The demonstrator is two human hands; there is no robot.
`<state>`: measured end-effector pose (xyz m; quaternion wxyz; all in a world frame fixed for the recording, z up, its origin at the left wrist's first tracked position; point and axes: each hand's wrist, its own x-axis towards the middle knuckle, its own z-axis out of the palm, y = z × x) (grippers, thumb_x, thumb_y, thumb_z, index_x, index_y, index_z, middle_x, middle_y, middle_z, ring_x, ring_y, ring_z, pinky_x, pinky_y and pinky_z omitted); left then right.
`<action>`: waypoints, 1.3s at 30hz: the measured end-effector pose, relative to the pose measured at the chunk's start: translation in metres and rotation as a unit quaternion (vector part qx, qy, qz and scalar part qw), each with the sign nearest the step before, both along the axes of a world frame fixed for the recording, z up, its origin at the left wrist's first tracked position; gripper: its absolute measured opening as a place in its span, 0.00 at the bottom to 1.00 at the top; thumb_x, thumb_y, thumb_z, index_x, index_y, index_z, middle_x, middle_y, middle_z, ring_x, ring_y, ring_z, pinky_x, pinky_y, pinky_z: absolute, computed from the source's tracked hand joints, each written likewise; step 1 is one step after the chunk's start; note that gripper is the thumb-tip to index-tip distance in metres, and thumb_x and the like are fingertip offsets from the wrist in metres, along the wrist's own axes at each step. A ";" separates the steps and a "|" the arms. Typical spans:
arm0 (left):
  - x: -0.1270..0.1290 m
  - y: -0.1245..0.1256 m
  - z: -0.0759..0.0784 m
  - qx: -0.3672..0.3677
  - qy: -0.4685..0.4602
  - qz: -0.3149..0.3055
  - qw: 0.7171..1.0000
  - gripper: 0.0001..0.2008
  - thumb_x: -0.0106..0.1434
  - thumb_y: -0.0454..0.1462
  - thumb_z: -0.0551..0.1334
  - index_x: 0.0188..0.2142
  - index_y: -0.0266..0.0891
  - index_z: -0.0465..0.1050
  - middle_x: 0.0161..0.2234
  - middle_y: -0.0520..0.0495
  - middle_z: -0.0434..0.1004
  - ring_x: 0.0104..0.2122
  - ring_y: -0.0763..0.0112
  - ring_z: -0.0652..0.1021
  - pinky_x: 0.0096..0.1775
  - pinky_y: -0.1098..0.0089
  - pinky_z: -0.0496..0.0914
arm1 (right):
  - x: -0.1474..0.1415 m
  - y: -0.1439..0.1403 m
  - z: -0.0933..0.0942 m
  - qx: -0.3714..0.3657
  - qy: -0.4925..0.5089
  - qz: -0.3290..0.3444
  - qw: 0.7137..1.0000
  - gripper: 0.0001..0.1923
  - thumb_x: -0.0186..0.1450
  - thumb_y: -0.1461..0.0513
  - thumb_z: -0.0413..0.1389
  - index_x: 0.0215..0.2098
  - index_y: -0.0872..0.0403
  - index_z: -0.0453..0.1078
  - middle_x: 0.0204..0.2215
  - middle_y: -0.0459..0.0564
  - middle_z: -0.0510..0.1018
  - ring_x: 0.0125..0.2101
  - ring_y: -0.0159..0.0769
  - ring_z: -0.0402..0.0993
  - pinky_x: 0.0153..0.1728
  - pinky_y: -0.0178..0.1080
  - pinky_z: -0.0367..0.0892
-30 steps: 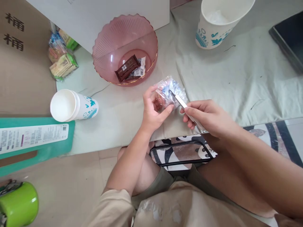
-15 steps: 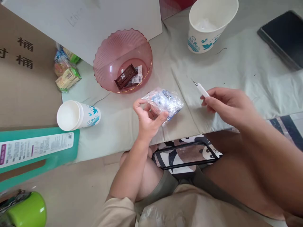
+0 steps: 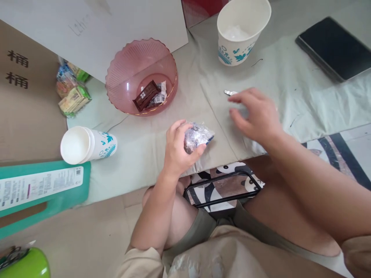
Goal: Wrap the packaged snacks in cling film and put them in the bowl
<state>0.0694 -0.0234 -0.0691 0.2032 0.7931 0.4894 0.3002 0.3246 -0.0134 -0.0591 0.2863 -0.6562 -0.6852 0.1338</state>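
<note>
My left hand [image 3: 180, 148] is closed round a crinkled clear plastic packet [image 3: 199, 135] with blue print, close to the table's front edge. Fingers apart, my right hand [image 3: 256, 116] hovers above the tabletop with nothing visible in its grip. Just beyond its fingertips shows the metal blade of a small white knife [image 3: 230, 92]; the hand hides most of the handle. Behind my left hand stands a pink fluted bowl [image 3: 139, 54] with a gold rim, holding a brown wrapped snack bar [image 3: 147, 95] and a whitish wrapper [image 3: 162, 92].
A paper cup [image 3: 240, 46] with clear plastic inside stands at the back, left of a black tablet [image 3: 333, 48]. Stacked paper cups [image 3: 95, 144] lie on their side at left, near snack packs [image 3: 74, 92], a green carton [image 3: 43, 185] and cardboard boxes [image 3: 31, 104].
My right hand has let go of the knife, which now lies on the table, and its fingers have spread. My left hand has turned over the packet and lowered it toward the table.
</note>
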 end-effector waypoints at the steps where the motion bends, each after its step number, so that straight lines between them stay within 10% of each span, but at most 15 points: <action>1: -0.002 0.001 0.001 -0.009 -0.007 -0.007 1.000 0.27 0.61 0.52 0.68 0.55 0.43 0.70 0.58 0.37 0.71 0.59 0.52 0.73 0.60 0.52 0.70 | -0.008 -0.004 0.002 -0.012 0.040 0.054 0.998 0.17 0.68 0.57 0.53 0.53 0.50 0.75 0.49 0.57 0.81 0.51 0.50 0.77 0.54 0.51 0.70; 7: -0.006 0.006 0.004 -0.071 -0.107 0.075 0.989 0.11 0.66 0.45 0.65 0.44 0.42 0.75 0.42 0.45 0.79 0.43 0.64 0.80 0.47 0.64 0.74 | -0.040 -0.021 0.000 -0.072 0.153 0.211 0.963 0.27 0.64 0.56 0.57 0.60 0.54 0.70 0.53 0.58 0.82 0.51 0.50 0.79 0.52 0.50 0.73; 14: -0.010 0.015 0.002 -0.134 -0.171 0.131 0.967 0.07 0.62 0.40 0.67 0.39 0.41 0.77 0.34 0.50 0.80 0.30 0.73 0.76 0.32 0.73 0.71 | -0.028 -0.016 0.006 -0.085 0.154 0.168 0.970 0.16 0.64 0.65 0.54 0.48 0.50 0.78 0.40 0.51 0.81 0.34 0.38 0.77 0.39 0.42 0.72; 25: -0.025 0.023 -0.006 -0.179 -0.248 0.202 0.930 0.14 0.59 0.46 0.70 0.39 0.41 0.74 0.28 0.52 0.73 0.24 0.74 0.73 0.21 0.75 0.68 | 0.012 -0.006 0.003 -0.006 0.125 0.043 0.991 0.07 0.62 0.67 0.54 0.30 0.48 0.69 0.35 0.50 0.80 0.44 0.49 0.78 0.54 0.57 0.72; 28: -0.030 0.022 -0.003 -0.131 -0.217 0.188 0.949 0.14 0.62 0.47 0.67 0.41 0.41 0.74 0.35 0.48 0.77 0.28 0.72 0.77 0.27 0.73 0.73 | 0.015 -0.009 0.007 0.048 0.126 -0.004 0.991 0.05 0.67 0.62 0.53 0.35 0.47 0.71 0.38 0.51 0.80 0.45 0.50 0.78 0.53 0.59 0.71; 33: -0.043 0.022 0.008 -0.040 -0.116 0.002 0.992 0.20 0.55 0.46 0.70 0.46 0.43 0.77 0.52 0.41 0.78 0.54 0.55 0.78 0.56 0.57 0.75 | 0.003 -0.012 0.015 0.088 0.131 0.174 0.972 0.16 0.63 0.53 0.62 0.48 0.49 0.73 0.49 0.57 0.82 0.52 0.53 0.78 0.56 0.56 0.70; 39: -0.049 0.024 0.010 -0.037 -0.110 0.090 0.989 0.04 0.55 0.37 0.66 0.25 0.41 0.75 0.35 0.46 0.82 0.38 0.64 0.81 0.45 0.62 0.76 | -0.002 -0.010 0.019 -0.008 0.170 0.070 0.983 0.05 0.66 0.61 0.57 0.33 0.48 0.74 0.39 0.52 0.84 0.45 0.49 0.80 0.53 0.54 0.71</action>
